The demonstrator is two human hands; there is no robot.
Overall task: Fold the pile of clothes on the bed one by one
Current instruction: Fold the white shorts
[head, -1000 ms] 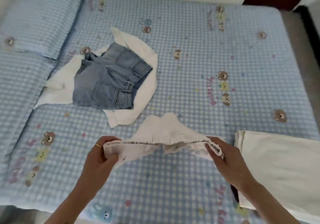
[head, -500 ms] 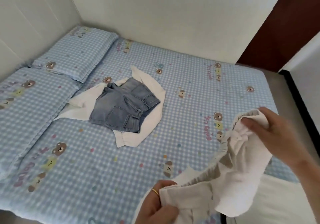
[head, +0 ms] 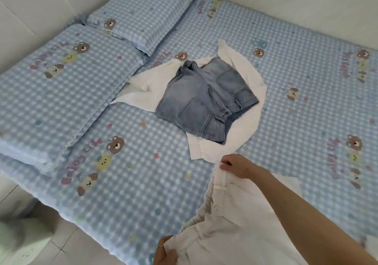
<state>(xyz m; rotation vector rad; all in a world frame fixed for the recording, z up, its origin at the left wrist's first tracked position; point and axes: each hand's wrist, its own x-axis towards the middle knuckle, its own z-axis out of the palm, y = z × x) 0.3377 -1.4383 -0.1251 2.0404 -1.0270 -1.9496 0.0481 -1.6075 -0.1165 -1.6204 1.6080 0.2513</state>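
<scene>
Cream shorts (head: 235, 226) with an elastic waistband and a button lie spread at the near right of the bed. My right hand (head: 237, 165) pinches the far end of the waistband, just below the white shirt. At the bottom edge my left hand (head: 164, 252), with a gold ring, grips the near end of the waistband. In the middle of the bed, light blue denim shorts (head: 206, 103) lie on top of a white shirt (head: 243, 127).
The bed (head: 133, 183) has a blue checked sheet with bear prints. Two matching pillows (head: 141, 11) sit at the far left by the padded headboard. A white wall runs along the far side. Tiled floor (head: 30, 240) shows at the near left.
The cream shorts have come down from the air and now lie stretched on the bed. My right hand moved forward and left to the waistband's far end. The view swung left.
</scene>
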